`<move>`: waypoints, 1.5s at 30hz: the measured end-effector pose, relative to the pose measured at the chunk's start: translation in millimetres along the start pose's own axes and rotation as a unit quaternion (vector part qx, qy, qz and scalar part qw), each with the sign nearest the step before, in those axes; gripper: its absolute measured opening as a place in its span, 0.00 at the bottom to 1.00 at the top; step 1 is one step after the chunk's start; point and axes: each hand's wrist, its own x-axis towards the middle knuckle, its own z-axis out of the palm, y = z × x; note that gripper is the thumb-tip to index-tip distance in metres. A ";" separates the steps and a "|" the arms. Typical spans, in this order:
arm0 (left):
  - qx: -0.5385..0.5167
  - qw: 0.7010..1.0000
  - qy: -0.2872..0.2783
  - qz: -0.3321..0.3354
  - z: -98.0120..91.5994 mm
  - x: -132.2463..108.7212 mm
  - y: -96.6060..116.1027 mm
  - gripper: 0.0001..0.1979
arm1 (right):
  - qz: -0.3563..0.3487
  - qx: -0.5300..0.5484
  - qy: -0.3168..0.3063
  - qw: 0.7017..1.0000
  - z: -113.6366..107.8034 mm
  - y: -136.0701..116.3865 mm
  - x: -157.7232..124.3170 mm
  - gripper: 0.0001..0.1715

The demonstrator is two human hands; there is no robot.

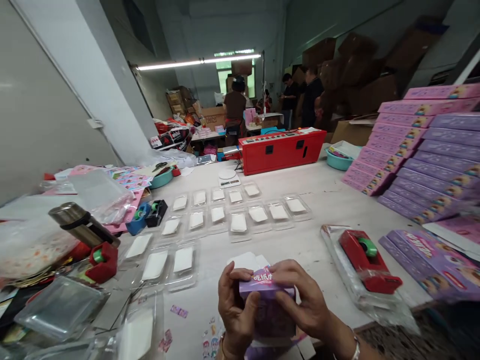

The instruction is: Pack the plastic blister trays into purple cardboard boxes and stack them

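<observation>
Fingers of left hand and right hand are clamped on a purple box, held at the table's near edge, white flaps showing at its far side. Room grey-walled, dim, lit by a tube lamp; brown cartons piled at back right; at least four people seen beyond. Table white, scuffed. Pink and purple boxes are stacked at right, too overlapped for a sure count. One red machine is set across the far side. Two teal basins, one scale, one flask noted. Stretch between purple box and red machine is partly filled by clear trays; sixteen counted with white pieces inside. Four tape dispensers: two red, one blue, one black; the right-hand one is rested on clear wrap. Printed stickers are scattered left of the hands.
</observation>
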 end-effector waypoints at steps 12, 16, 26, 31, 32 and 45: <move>0.096 0.986 -0.038 0.128 2.1 10.9 7.4 0.07 | 0.065 0.035 0.101 0.992 22.2 -12.5 7.6 0.05; 0.106 0.974 -0.089 0.177 -0.3 12.8 5.1 0.03 | 0.053 0.026 0.116 0.991 21.2 -6.9 6.3 0.08; 0.131 0.979 -0.082 0.136 3.8 6.8 1.6 0.08 | -0.030 -0.002 0.128 0.991 26.0 5.6 3.5 0.19; 0.120 0.987 0.068 0.083 -3.9 30.8 11.1 0.04 | 0.119 0.054 0.097 0.987 9.5 8.5 -13.7 0.43; 0.093 0.982 0.160 0.043 -7.4 40.1 12.6 0.06 | 0.166 0.067 0.069 0.981 4.3 6.7 -19.0 0.56; 0.365 0.895 -0.166 0.195 -43.7 -14.7 -26.4 0.48 | -0.078 -0.289 -0.115 0.947 -2.4 9.7 -55.0 0.20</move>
